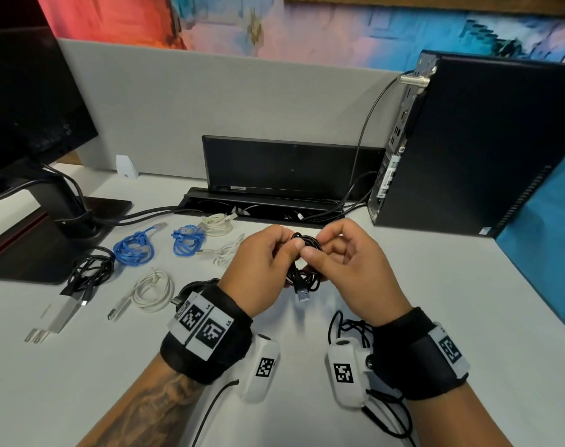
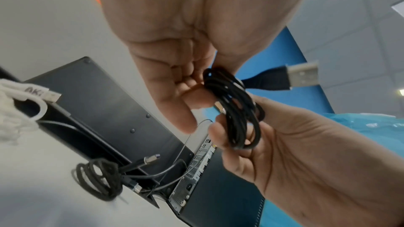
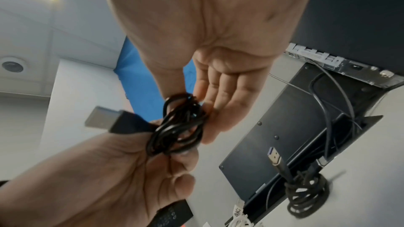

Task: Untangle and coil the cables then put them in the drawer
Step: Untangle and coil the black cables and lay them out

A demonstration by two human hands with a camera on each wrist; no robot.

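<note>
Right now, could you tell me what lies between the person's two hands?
A bundled black USB cable, gripped by the left hand and the right hand, its USB-A plug hanging below; clearest in the head view.

black coil (image 1: 302,264) partly hidden behind both thumbs, monitor (image 1: 29,101) cut off at left edge, drawer unseen

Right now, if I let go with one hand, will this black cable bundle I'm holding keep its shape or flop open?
Probably flops. The black cable is thin and its loops already sag unevenly below both hands, with nothing visibly tying them. The USB plug dangles free, so its weight would likely pull a loop loose. The left hand should keep its grip across all the loops.
</note>
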